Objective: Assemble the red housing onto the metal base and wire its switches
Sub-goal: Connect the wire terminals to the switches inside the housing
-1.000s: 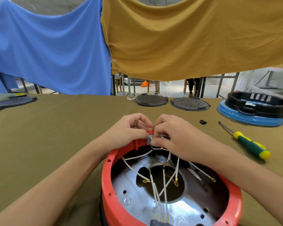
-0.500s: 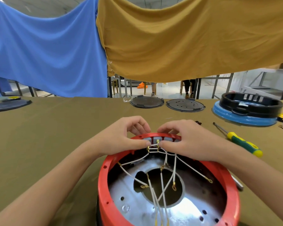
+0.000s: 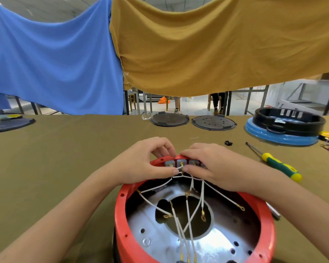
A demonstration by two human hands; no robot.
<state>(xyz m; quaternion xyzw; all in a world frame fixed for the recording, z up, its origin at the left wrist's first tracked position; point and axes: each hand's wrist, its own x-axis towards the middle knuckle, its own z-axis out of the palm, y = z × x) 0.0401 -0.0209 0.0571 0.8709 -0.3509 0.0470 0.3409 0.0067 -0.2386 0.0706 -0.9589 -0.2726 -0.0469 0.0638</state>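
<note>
Two grips, left hand (image 3: 146,160) and right hand (image 3: 214,164), pinching white wire (image 3: 179,167) at grey switches (image 3: 180,163), fingertips hiding the terminal; red housing (image 3: 269,224) cut off below.

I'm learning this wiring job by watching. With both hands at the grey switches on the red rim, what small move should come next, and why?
Probably push the white wire pinched between the left hand and the right hand onto a terminal of the grey switches. Its end sits right below them, and other wires hang loose over the metal base.

Red housing (image 3: 269,224) rings the metal base (image 3: 160,242); grey switches (image 3: 180,163) apparently wired.
</note>
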